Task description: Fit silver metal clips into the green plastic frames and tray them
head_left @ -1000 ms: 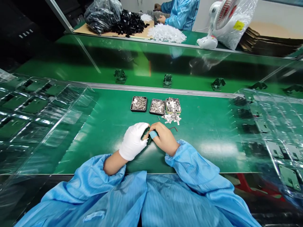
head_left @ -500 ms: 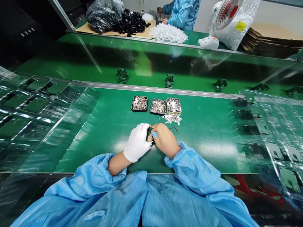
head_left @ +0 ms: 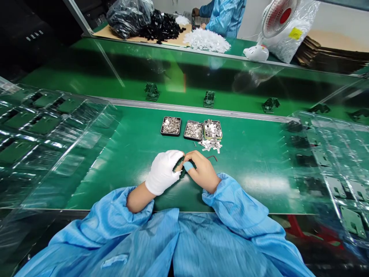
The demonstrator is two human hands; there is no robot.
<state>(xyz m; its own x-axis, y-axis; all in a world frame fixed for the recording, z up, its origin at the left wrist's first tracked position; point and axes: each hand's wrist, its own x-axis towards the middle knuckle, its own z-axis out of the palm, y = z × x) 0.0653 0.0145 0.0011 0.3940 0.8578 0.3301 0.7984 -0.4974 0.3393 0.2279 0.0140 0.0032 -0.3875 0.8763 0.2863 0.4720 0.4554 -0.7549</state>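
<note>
My left hand (head_left: pixel 163 172), in a white glove with bare fingertips, is closed round a small green circuit board (head_left: pixel 177 164), which the fingers largely cover. Against the board's right side is my right hand (head_left: pixel 201 171), bare but for a blue cover on the thumb. Its thumb and fingers are pinched together; whatever lies between them is hidden. Just beyond the right hand lies a hex key (head_left: pixel 212 157). Farther up the green mat, a heap of flat metal pieces (head_left: pixel 211 145) lies below the right-hand tray (head_left: pixel 213 129) of small metal parts, with a screw (head_left: pixel 195 145) beside the heap.
Two black trays (head_left: pixel 170 126) (head_left: pixel 193 130) hold small metal parts. Clear plastic trays with green boards flank me at left (head_left: pixel 95 134) and right (head_left: pixel 325 157). Several board assemblies (head_left: pixel 209 99) stand on the strip behind the metal rail. A co-worker (head_left: pixel 226 17) and a fan (head_left: pixel 278 19) are beyond.
My left hand has shifted slightly left and the board has tilted in it. A small gap has opened between my hands. My right hand stays pinched near the board.
</note>
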